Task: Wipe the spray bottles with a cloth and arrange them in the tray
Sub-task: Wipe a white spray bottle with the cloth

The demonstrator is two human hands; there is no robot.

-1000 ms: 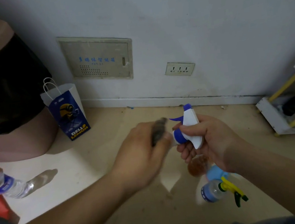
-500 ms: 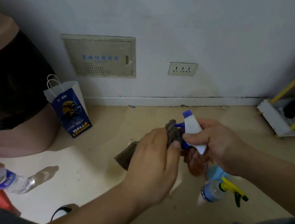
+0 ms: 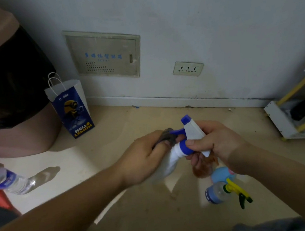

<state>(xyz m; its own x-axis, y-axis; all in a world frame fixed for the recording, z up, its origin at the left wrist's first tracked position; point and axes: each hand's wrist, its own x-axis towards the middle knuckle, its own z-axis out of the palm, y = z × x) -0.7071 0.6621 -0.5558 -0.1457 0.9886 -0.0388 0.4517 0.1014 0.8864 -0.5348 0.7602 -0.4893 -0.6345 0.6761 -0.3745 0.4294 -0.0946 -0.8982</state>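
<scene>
Saw a spray bottle (image 3: pixel 192 133) white in head and body, blue at nozzle tip, trigger and collar. Found the cloth (image 3: pixel 166 135) grey. Noted on the beige floor (image 3: pixel 111 132) a second spray bottle (image 3: pixel 218 193), clear, with a blue band of small white dots and a yellow and dark green trigger. Made out an orange-brown thing (image 3: pixel 201 170), perhaps another bottle, too blurred to tell. Marked a paper bag (image 3: pixel 72 113) in white and dark blue, with a yellow cartoon figure and white and yellow letters. Saw a water bottle (image 3: pixel 8 181) clear, with blue label and white cap.
</scene>
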